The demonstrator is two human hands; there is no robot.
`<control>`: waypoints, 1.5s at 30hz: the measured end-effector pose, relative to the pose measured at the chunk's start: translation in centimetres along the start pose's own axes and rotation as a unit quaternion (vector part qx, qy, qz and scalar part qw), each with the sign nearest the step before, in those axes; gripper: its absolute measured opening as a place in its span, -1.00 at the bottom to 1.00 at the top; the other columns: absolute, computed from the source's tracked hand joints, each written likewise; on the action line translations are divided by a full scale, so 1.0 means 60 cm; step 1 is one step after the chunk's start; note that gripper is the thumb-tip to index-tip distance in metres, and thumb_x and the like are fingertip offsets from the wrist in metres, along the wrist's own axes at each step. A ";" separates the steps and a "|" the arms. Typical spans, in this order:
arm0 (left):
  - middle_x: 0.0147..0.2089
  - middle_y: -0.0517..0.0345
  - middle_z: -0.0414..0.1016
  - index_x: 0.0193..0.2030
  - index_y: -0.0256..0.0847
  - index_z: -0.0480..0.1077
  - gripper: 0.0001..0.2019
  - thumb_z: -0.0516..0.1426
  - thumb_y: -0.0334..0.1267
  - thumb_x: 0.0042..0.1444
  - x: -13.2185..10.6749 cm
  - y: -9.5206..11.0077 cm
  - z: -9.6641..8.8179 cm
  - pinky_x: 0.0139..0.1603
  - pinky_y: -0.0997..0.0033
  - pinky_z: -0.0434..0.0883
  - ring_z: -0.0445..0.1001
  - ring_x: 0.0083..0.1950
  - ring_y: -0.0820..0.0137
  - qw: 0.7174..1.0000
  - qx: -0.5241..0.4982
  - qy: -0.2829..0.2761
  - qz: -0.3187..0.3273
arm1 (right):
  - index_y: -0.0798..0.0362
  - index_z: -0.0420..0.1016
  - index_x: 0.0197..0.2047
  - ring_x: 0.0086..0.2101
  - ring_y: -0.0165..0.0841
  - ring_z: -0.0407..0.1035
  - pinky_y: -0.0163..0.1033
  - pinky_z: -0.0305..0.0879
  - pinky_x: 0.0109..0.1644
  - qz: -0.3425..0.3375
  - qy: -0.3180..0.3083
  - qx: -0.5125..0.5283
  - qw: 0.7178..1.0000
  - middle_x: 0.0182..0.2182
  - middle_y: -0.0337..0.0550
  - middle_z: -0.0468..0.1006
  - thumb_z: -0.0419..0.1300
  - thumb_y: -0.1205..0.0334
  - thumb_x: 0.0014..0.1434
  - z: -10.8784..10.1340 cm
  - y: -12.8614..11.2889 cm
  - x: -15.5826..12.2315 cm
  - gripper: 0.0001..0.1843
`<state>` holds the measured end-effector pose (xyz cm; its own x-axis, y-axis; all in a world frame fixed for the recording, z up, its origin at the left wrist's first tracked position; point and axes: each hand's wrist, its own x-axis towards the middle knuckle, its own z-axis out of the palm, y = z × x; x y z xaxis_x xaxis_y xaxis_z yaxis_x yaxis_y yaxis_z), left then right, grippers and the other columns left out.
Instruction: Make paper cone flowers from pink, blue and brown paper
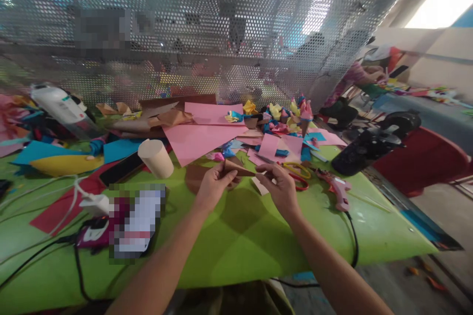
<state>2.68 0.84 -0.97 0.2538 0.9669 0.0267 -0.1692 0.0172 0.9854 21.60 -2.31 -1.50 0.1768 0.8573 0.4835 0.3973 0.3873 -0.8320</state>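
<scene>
A brown paper cone (239, 169) lies sideways in the air just above the green table, its point toward the right. My left hand (215, 186) is closed around its wide end, thumb on the near side. At the narrow tip, the thumb and fingers of my right hand (280, 188) pinch the paper. Below the right fingers is a small pale paper piece (260, 186). Scissors with yellow handles (300, 169) and a red-handled pair (301, 184) lie beside that hand. A pink hot glue gun (337, 189) rests farther right.
A cream paper roll (155, 158) stands left of my hands. Pink paper sheets (207, 138) and crumpled paper flowers cover the back, before a perforated metal screen (207, 34). A phone (138, 221), power strip and cords lie left. A black bottle (364, 150) lies near the right edge.
</scene>
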 end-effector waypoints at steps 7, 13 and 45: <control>-0.45 0.17 0.56 -0.28 -0.25 0.53 -0.66 0.37 -0.02 -0.05 0.001 -0.004 0.001 -0.38 0.51 0.40 0.51 -0.44 0.44 1.000 -0.009 0.010 -0.007 | 0.00 0.57 -0.45 -0.55 -0.37 0.33 -0.28 0.23 -0.44 0.003 -0.016 -0.019 1.000 -0.58 -0.25 0.52 0.28 0.12 0.16 0.008 0.002 -0.006 -0.80; -0.47 0.22 0.51 -0.22 -0.26 0.55 -0.64 0.35 -0.01 -0.04 0.004 -0.003 -0.005 -0.41 0.49 0.35 0.44 -0.46 0.45 0.998 0.021 0.054 0.023 | 0.02 0.56 -0.43 -0.54 -0.37 0.32 -0.28 0.21 -0.41 0.025 -0.005 -0.004 1.000 -0.59 -0.26 0.49 0.25 0.11 0.16 0.005 0.001 -0.004 -0.80; -0.07 0.01 0.60 -0.04 -0.19 0.47 -0.65 0.29 -0.06 0.12 -0.005 -0.024 0.005 0.16 0.15 0.40 0.54 0.03 0.19 0.992 0.097 -0.043 0.063 | 0.00 0.57 -0.24 -0.46 -0.38 0.36 -0.26 0.32 -0.37 0.053 -0.039 0.028 0.997 -0.41 -0.21 0.55 0.33 0.11 0.15 0.014 0.008 -0.023 -0.84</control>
<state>3.15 0.46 -2.33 0.3248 0.9325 0.1578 -0.0208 -0.1598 0.9869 20.79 -3.03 -2.77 0.1433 0.9174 0.3713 0.3279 0.3099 -0.8924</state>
